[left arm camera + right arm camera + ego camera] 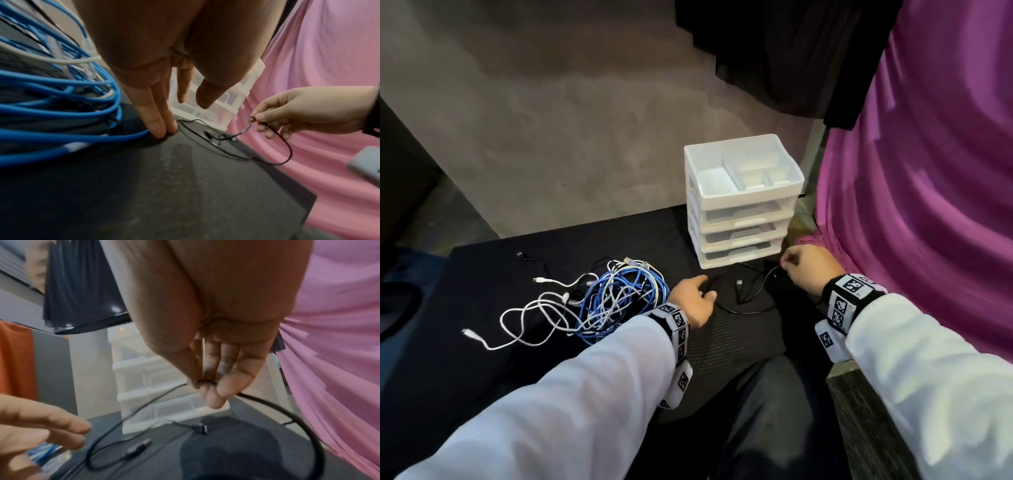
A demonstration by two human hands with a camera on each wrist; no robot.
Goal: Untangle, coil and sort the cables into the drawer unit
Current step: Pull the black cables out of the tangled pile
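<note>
A thin black cable [743,298] lies in loose loops on the black mat [482,377], in front of the white drawer unit [739,202]. My right hand [786,265] pinches one strand of it [265,400] between thumb and fingers, lifted just off the mat. My left hand [705,293] reaches flat with straight fingers; its fingertips [162,129] press on the mat right beside the cable's run [193,133]. I cannot tell whether they pin it. Left of that hand sits a tangle of blue and white cables [616,298].
All three drawers of the unit are closed under an open top tray [726,181]. Loose white cable [524,318] trails left of the tangle, and another black cable [530,258] lies at the back. Pink fabric [928,171] hangs close on the right. A wooden edge [859,411] is near my right forearm.
</note>
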